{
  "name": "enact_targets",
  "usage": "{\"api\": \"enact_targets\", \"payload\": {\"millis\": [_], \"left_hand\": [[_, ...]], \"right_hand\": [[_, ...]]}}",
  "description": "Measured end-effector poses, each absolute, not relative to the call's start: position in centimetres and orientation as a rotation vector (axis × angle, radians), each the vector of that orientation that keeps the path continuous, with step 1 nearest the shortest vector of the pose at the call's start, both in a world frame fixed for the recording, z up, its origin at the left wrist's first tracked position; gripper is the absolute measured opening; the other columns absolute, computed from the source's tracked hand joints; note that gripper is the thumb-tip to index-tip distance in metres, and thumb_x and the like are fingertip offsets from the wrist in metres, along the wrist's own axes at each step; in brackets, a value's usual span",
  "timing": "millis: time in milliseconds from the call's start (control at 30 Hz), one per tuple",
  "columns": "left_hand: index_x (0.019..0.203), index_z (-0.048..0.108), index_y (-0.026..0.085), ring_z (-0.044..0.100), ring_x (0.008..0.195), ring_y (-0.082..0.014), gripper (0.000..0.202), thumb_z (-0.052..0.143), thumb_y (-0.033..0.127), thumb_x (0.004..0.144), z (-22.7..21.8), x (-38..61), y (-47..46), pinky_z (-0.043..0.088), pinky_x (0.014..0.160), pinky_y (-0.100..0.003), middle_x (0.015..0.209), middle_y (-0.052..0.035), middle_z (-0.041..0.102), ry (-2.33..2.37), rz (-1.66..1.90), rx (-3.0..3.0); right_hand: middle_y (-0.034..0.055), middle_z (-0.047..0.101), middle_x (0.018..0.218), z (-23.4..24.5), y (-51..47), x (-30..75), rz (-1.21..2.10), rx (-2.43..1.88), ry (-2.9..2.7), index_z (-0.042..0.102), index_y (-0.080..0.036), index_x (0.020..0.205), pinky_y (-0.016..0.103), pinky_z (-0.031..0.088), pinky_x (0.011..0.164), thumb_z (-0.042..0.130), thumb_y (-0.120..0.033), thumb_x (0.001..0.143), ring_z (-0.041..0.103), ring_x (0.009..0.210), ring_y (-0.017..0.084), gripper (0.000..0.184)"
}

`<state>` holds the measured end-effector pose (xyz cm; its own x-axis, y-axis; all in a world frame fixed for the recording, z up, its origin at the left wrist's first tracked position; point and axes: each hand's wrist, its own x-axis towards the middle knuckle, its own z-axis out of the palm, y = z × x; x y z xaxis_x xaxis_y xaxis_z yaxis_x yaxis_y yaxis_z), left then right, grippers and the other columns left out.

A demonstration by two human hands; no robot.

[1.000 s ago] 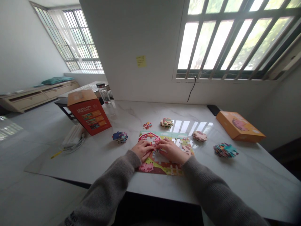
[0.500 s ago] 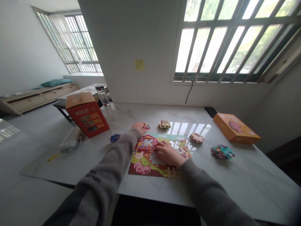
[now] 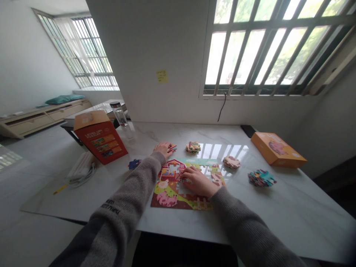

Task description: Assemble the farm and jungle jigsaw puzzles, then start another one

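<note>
A jigsaw puzzle of a farm (image 3: 169, 194) lies on the marble table (image 3: 289, 207), with a red barn and a pink pig, and gaps show in it. My right hand (image 3: 198, 181) rests on the puzzle, fingertips at a gap beside the barn. Whether those fingers grip a piece is hidden. My left hand (image 3: 163, 148) reaches past the puzzle's far edge and touches a small pile of jigsaw pieces (image 3: 172, 148). Other piles lie about: a blue one (image 3: 135, 164), a green one (image 3: 193, 147), a pink one (image 3: 231, 162) and a teal one (image 3: 261, 178).
A red puzzle box (image 3: 101, 138) stands at the table's left, with a glass bottle (image 3: 119, 115) behind it. An orange box (image 3: 278, 150) lies at the right, near a dark phone (image 3: 248, 130). A white cable bundle (image 3: 82, 167) sits at the left end.
My left hand has moved from the puzzle's barn forward to the small pile. My right hand has stayed on the puzzle, and the view has shifted slightly.
</note>
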<state>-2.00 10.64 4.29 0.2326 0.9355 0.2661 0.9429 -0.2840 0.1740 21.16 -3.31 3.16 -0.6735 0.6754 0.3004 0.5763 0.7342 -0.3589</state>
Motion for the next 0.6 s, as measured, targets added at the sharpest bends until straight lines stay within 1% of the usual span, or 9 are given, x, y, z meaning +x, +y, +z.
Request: {"api": "enact_targets", "payload": {"millis": [167, 267, 333, 400, 500, 533, 600], "left_hand": [[0.104, 0.063, 0.02, 0.06, 0.105, -0.0245, 0.023, 0.066, 0.021, 0.082, 4.6, -1.8, 6.7, 0.046, 0.095, -0.037, 0.11, -0.0065, 0.068, -1.506, -0.819, -2.611], [0.107, 0.061, 0.021, 0.058, 0.116, -0.0254, 0.028, 0.065, 0.016, 0.079, 4.0, -1.3, 4.0, 0.043, 0.1, -0.038, 0.121, -0.007, 0.067, -1.357, -0.996, -2.616], [0.106, 0.06, 0.022, 0.057, 0.119, -0.027, 0.031, 0.066, 0.015, 0.075, 3.4, -0.9, 2.9, 0.043, 0.101, -0.04, 0.122, -0.0074, 0.067, -1.278, -1.045, -2.616], [0.103, 0.06, 0.022, 0.06, 0.114, -0.0277, 0.034, 0.067, 0.014, 0.071, 2.8, -0.6, 2.2, 0.044, 0.098, -0.041, 0.119, -0.0078, 0.068, -1.193, -1.093, -2.621], [0.102, 0.058, 0.021, 0.063, 0.106, -0.0265, 0.036, 0.066, 0.011, 0.067, 2.2, -0.4, 2.0, 0.047, 0.094, -0.04, 0.114, -0.0083, 0.068, -1.066, -1.212, -2.618], [0.101, 0.057, 0.021, 0.063, 0.104, -0.0261, 0.037, 0.065, 0.01, 0.067, 2.1, -0.4, 2.0, 0.048, 0.094, -0.04, 0.113, -0.0086, 0.068, -1.029, -1.253, -2.615], [0.101, 0.057, 0.021, 0.063, 0.103, -0.026, 0.037, 0.064, 0.008, 0.067, 2.0, -0.3, 1.9, 0.049, 0.094, -0.041, 0.111, -0.0092, 0.067, -0.965, -1.306, -2.631]], "right_hand": [[0.0073, 0.066, 0.112, 3.2, -3.4, 21.1, 0.316, -0.972, -2.51, 0.07, -0.023, 0.11, 0.039, 0.047, 0.098, 0.063, -0.02, 0.092, 0.055, 0.108, 0.023, 0.019], [0.0072, 0.066, 0.11, 3.1, -3.5, 20.9, 0.289, -0.972, -2.493, 0.07, -0.023, 0.107, 0.037, 0.048, 0.095, 0.064, -0.018, 0.091, 0.056, 0.106, 0.023, 0.018], [0.007, 0.067, 0.108, 3.1, -3.5, 20.8, 0.29, -0.954, -2.477, 0.07, -0.023, 0.105, 0.035, 0.048, 0.093, 0.063, -0.015, 0.09, 0.057, 0.104, 0.022, 0.019], [0.0067, 0.069, 0.1, 3.1, -3.3, 21.0, 0.291, -0.976, -2.423, 0.07, -0.021, 0.098, 0.034, 0.047, 0.091, 0.06, -0.012, 0.091, 0.059, 0.098, 0.021, 0.016], [0.0062, 0.069, 0.087, 3.1, -2.8, 21.5, 0.265, -1.17, -2.201, 0.067, -0.019, 0.085, 0.035, 0.047, 0.085, 0.055, -0.011, 0.091, 0.061, 0.087, 0.021, 0.015], [0.0059, 0.069, 0.084, 3.1, -2.5, 21.8, 0.279, -1.246, -2.086, 0.066, -0.019, 0.084, 0.036, 0.047, 0.082, 0.054, -0.012, 0.091, 0.061, 0.083, 0.021, 0.015], [0.0045, 0.068, 0.081, 3.2, -2.2, 22.2, 0.406, -1.311, -1.867, 0.064, -0.019, 0.093, 0.035, 0.047, 0.077, 0.05, -0.016, 0.093, 0.062, 0.077, 0.02, 0.015]]}}
